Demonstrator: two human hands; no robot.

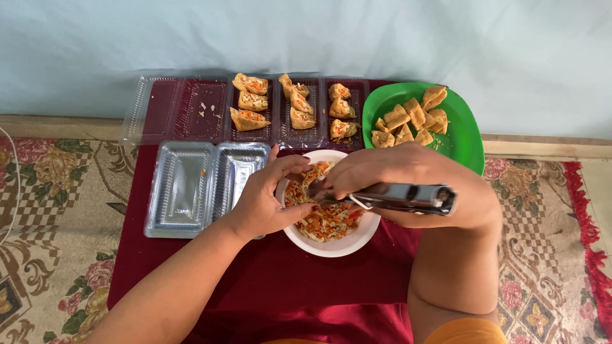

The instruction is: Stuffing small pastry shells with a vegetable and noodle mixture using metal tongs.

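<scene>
A white bowl (331, 245) of shredded orange and pale vegetable filling sits at the middle of a dark red cloth. My left hand (264, 197) rests on the bowl's left rim, fingers curled over the filling; a piece may be in it, but I cannot tell. My right hand (395, 175) grips metal tongs (398, 197) whose tips reach into the filling. Behind the bowl, clear plastic trays (290, 137) hold several stuffed fried tofu pieces (248, 102). A green plate (462, 137) at the back right carries several plain fried tofu pieces (408, 121).
An open empty clear plastic box (191, 185) lies left of the bowl. Another empty clear tray (178, 108) with crumbs sits at the back left. The red cloth (287, 286) covers a low surface on a patterned carpet (51, 210). A pale wall (319, 38) runs behind.
</scene>
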